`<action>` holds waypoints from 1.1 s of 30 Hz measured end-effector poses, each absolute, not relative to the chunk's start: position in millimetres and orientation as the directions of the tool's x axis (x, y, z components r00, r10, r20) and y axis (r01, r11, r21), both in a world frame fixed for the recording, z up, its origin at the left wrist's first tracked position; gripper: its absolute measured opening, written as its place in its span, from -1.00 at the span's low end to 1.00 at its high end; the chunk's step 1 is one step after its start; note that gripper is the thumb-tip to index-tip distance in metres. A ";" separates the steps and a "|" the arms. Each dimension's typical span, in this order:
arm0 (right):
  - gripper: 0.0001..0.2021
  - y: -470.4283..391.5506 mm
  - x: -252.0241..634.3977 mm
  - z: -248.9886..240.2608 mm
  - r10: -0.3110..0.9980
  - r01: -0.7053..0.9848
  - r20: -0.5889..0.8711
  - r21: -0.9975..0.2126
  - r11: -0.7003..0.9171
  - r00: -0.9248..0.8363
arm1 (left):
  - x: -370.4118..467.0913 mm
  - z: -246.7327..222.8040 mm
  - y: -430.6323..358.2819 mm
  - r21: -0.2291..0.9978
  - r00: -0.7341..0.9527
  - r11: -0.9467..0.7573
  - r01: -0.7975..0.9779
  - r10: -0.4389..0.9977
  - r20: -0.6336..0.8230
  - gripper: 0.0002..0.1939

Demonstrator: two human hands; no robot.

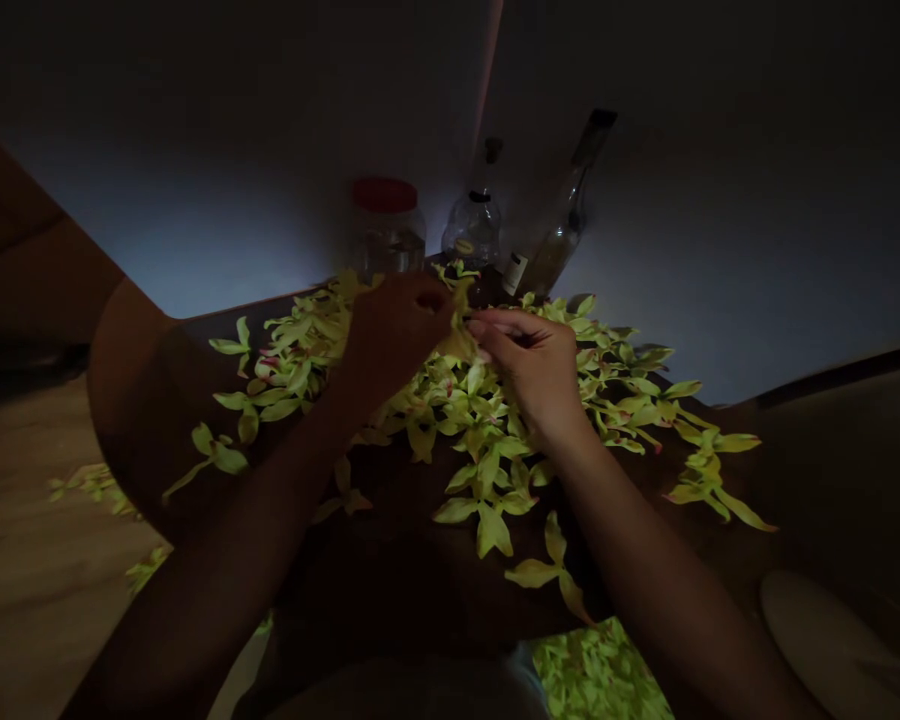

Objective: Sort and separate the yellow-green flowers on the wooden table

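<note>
Over a pile of yellow-green flowers (487, 450) on a dark table (412, 570), both hands meet near the middle. My left hand (401, 320) is in shadow, its fingers closed on a yellow-green flower (461, 335). From the right, my right hand (532, 360) pinches at the same flower with thumb and forefinger. The flower's lower part lies between the two hands. One loose flower (555, 570) rests near the table's front edge.
At the back, against the wall corner, stand a red-lidded jar (386, 225), a round glass bottle (472, 225) and a tilted tall bottle (562, 235). More flowers (600, 675) lie below the table's front edge, others on the floor at left (97, 485).
</note>
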State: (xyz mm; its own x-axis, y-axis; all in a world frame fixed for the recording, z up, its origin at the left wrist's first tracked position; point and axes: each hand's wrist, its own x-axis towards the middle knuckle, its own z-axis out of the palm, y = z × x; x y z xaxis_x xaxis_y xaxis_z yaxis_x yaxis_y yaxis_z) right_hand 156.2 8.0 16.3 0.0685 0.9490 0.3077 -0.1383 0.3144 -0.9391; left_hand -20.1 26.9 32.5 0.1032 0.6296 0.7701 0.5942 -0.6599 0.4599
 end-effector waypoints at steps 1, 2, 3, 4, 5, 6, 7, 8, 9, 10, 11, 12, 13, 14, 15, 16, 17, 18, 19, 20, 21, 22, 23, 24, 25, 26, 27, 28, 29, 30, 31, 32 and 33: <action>-0.87 8.7 157.5 17.1 0.945 -0.122 0.318 -0.938 0.325 0.072 | -20.9 34.2 27.4 0.525 0.004 -0.615 0.588 0.651 0.759 -0.93; -0.87 9.2 158.6 18.0 0.941 -0.106 0.331 -0.935 0.338 0.072 | -21.9 35.8 27.7 0.584 -0.076 -0.571 0.577 0.674 0.735 -0.92; -0.87 9.4 159.3 18.9 0.938 -0.096 0.341 -0.933 0.346 0.068 | -22.6 37.0 27.8 0.622 -0.122 -0.538 0.569 0.692 0.711 -0.90; -0.84 9.2 159.6 19.9 0.938 -0.095 0.343 -0.933 0.347 0.056 | -22.9 37.4 27.6 0.634 -0.128 -0.526 0.567 0.705 0.698 -0.88; -0.81 8.5 159.5 20.9 0.939 -0.098 0.340 -0.934 0.343 0.039 | -22.4 37.1 27.0 0.621 -0.093 -0.542 0.566 0.706 0.702 -0.89; -0.78 7.6 159.1 21.9 0.941 -0.100 0.339 -0.936 0.339 0.020 | -21.3 36.0 25.9 0.583 -0.024 -0.589 0.560 0.692 0.722 -0.89; -0.78 6.4 158.5 22.9 0.940 -0.094 0.340 -0.936 0.338 -0.004 | -19.5 34.4 24.7 0.535 0.060 -0.644 0.546 0.667 0.742 -0.90; -0.79 5.2 158.0 23.8 0.937 -0.072 0.348 -0.936 0.345 -0.027 | -17.4 32.4 23.4 0.491 0.136 -0.693 0.528 0.639 0.757 -0.91; -0.81 4.1 157.8 24.6 0.931 -0.035 0.362 -0.932 0.361 -0.041 | -15.4 30.5 22.3 0.459 0.196 -0.728 0.509 0.617 0.763 -0.91; -0.80 3.3 158.1 25.4 0.924 0.017 0.381 -0.924 0.382 -0.041 | -13.8 28.9 21.7 0.445 0.226 -0.747 0.495 0.605 0.763 -0.92; -0.77 2.9 159.0 25.9 0.918 0.071 0.396 -0.915 0.397 -0.032 | -13.1 27.8 21.7 0.455 0.219 -0.746 0.486 0.608 0.763 -0.92; -0.75 3.1 160.4 26.3 0.915 0.111 0.404 -0.908 0.403 -0.017 | -13.4 27.4 22.4 0.490 0.175 -0.727 0.481 0.627 0.759 -0.93; -0.74 3.7 162.1 26.5 0.912 0.134 0.409 -0.905 0.405 0.006 | -14.7 27.5 23.7 0.540 0.107 -0.698 0.471 0.653 0.750 -0.93; -0.75 4.8 164.1 26.4 0.911 0.140 0.412 -0.904 0.403 0.036 | -17.0 28.1 25.5 0.596 0.029 -0.666 0.449 0.677 0.735 -0.91; -0.78 6.1 166.0 26.2 0.910 0.135 0.409 -0.907 0.398 0.067 | -20.0 28.9 27.4 0.655 -0.052 -0.625 0.425 0.705 0.707 -0.88; -0.81 7.5 167.7 25.9 0.909 0.127 0.405 -0.911 0.392 0.099 | -23.1 29.8 29.3 0.700 -0.120 -0.584 0.411 0.726 0.677 -0.84; -0.83 8.8 169.0 25.4 0.904 0.125 0.405 -0.912 0.390 0.136 | -26.0 30.5 30.7 0.722 -0.170 -0.552 0.417 0.733 0.659 -0.81; -0.84 9.8 169.8 25.0 0.895 0.136 0.411 -0.910 0.392 0.173 | -28.2 31.1 31.5 0.715 -0.201 -0.535 0.449 0.720 0.665 -0.80; -0.84 10.4 170.0 24.5 0.883 0.158 0.423 -0.904 0.397 0.204 | -29.2 31.4 31.4 0.676 -0.203 -0.538 0.503 0.687 0.698 -0.81; -0.83 10.4 169.7 24.0 0.869 0.185 0.441 -0.895 0.406 0.224 | -28.9 31.5 30.4 0.605 -0.179 -0.560 0.567 0.633 0.753 -0.84; -0.81 10.0 168.8 23.6 0.854 0.213 0.465 -0.882 0.421 0.235 | -27.2 31.5 28.7 0.516 -0.126 -0.592 0.619 0.573 0.810 -0.86; -0.80 8.9 167.6 23.3 0.838 0.236 0.490 -0.867 0.440 0.240 | -24.3 31.3 26.4 0.430 -0.058 -0.631 0.646 0.521 0.852 -0.87; -0.79 7.5 166.1 23.1 0.826 0.251 0.512 -0.853 0.458 0.234 | -20.6 31.0 23.7 0.365 0.014 -0.671 0.645 0.488 0.873 -0.89; -0.79 5.7 164.5 23.0 0.817 0.262 0.533 -0.839 0.476 0.220 | -16.5 30.6 21.1 0.331 0.081 -0.707 0.625 0.480 0.874 -0.91; -0.82 3.9 162.9 23.0 0.810 0.270 0.552 -0.825 0.496 0.198 | -12.5 30.0 18.7 0.326 0.136 -0.732 0.598 0.493 0.859 -0.90; -0.85 2.2 161.5 23.3 0.805 0.277 0.568 -0.812 0.514 0.173 | -9.2 29.4 16.9 0.344 0.172 -0.743 0.574 0.521 0.836 -0.87; -0.88 0.7 160.3 23.6 0.802 0.280 0.579 -0.802 0.527 0.149 | -6.8 28.7 15.7 0.369 0.198 -0.744 0.556 0.550 0.811 -0.85; -0.90 -0.4 159.3 24.1 0.802 0.281 0.584 -0.797 0.535 0.130 | -5.3 28.0 15.0 0.390 0.212 -0.743 0.544 0.572 0.793 -0.83; -0.91 -1.3 158.6 24.5 0.804 0.279 0.583 -0.796 0.537 0.119 | -4.8 27.4 14.7 0.406 0.218 -0.739 0.537 0.587 0.780 -0.81; -0.91 -1.9 158.1 24.9 0.807 0.276 0.579 -0.799 0.534 0.117 | -4.8 27.0 14.8 0.415 0.214 -0.737 0.533 0.592 0.777 -0.80; -0.89 -2.5 157.8 25.3 0.810 0.276 0.573 -0.804 0.527 0.125 | -5.2 26.8 14.8 0.418 0.206 -0.738 0.529 0.590 0.781 -0.78; -0.87 -3.0 157.6 25.5 0.809 0.280 0.571 -0.806 0.521 0.140 | -5.6 26.9 14.7 0.419 0.200 -0.743 0.523 0.584 0.786 -0.77; -0.83 -3.6 157.6 25.7 0.804 0.291 0.575 -0.804 0.519 0.153 | -5.8 27.4 14.5 0.421 0.194 -0.744 0.519 0.582 0.790 -0.76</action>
State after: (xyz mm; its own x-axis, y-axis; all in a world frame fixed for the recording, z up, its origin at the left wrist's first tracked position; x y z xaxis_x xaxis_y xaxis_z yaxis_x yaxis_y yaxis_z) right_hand 157.6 -3.6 25.7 0.1530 0.8039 0.5748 0.2907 0.5193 -0.8037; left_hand -5.8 14.5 27.4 0.1940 0.5819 0.7898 0.5187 -0.7442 0.4209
